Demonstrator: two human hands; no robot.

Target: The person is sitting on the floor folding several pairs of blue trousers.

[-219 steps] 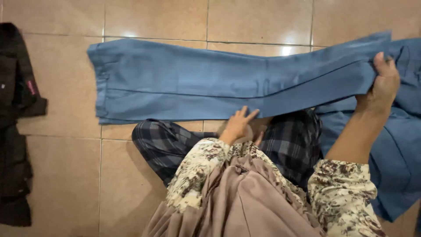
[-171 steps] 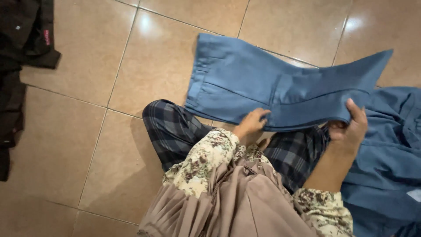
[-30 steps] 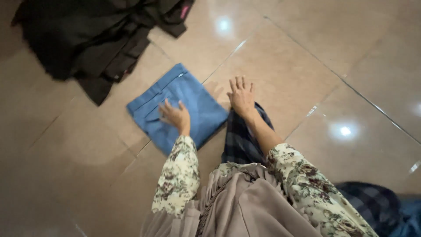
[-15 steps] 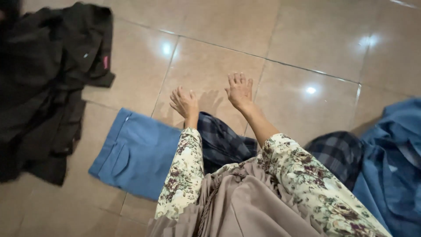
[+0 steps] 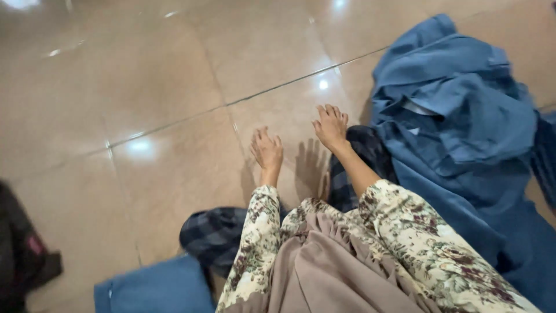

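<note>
Both hands empty: left hand (image 5: 267, 150), right hand (image 5: 330, 126) over floor (image 5: 174, 93).

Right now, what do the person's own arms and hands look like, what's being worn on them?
Both arms wear loose long sleeves of cream fabric printed with brown and green flowers, ending at the wrists. The left hand and right hand are bare: no gloves, and no rings or watch that I can make out.

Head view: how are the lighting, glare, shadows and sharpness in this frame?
Head view: dim, warm light; small bright glare spots on the glossy tiled floor; soft shadows of the left hand and right hand fall on the tiles beside them; slight motion softness overall; the blue garment pile is readable, while the dark clothing at the left edge is underexposed.
</note>
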